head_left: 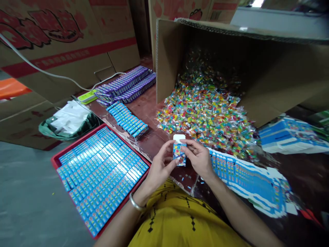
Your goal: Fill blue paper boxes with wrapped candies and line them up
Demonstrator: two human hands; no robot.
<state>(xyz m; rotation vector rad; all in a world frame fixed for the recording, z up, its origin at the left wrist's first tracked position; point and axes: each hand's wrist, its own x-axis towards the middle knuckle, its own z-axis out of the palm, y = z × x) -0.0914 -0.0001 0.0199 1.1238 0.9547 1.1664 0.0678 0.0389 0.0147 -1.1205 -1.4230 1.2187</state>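
Observation:
A small blue printed box (pixel 179 152) with its white top flap standing open is held upright between both my hands, just above the table edge. My left hand (pixel 161 168) grips its left side with curled fingers. My right hand (pixel 198 158) pinches its right side and top. Behind the box lies a heap of small colourful wrapped candies (pixel 205 113), spilling from a big cardboard carton (pixel 269 65) tipped on its side. A fanned row of flat unfolded blue boxes (pixel 246 178) lies right of my right hand.
A red tray (pixel 55 161) packed with rows of filled blue boxes sits at left. More blue boxes (pixel 128 120) and purple boxes (pixel 128 84) lie behind it. A green bag of white scraps (pixel 69 121), a power strip (pixel 87 97) and stacked flat blanks (pixel 290 135) are around.

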